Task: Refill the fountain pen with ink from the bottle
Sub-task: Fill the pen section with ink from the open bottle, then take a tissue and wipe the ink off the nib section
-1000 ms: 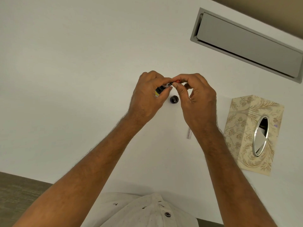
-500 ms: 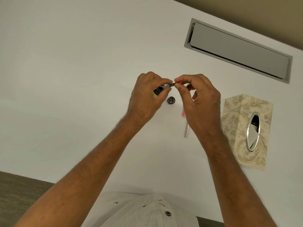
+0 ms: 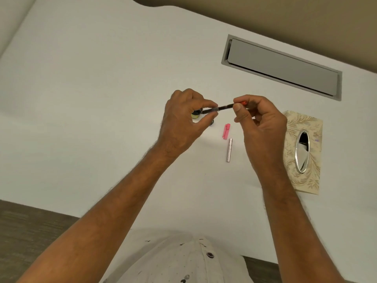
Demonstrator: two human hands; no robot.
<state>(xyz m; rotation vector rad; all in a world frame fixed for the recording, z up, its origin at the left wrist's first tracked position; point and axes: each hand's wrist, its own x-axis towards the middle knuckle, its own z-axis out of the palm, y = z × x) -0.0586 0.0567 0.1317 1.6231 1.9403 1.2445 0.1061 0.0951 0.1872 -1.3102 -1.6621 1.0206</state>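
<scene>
Head view: tissue box beside right hand

Left of the hands: bare white table, open for passing.
Under left hand: ink bottle and its cap crowd the spot.
Between the hands: pink cap and silver barrel lie in the way.
Right: tissue box blocks, close beside right hand.
Far right: recessed grey hatch, flush.

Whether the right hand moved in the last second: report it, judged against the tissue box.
Yes. The right hand has shifted rightward, toward the tissue box, away from the left hand, uncovering the pink cap.
</scene>
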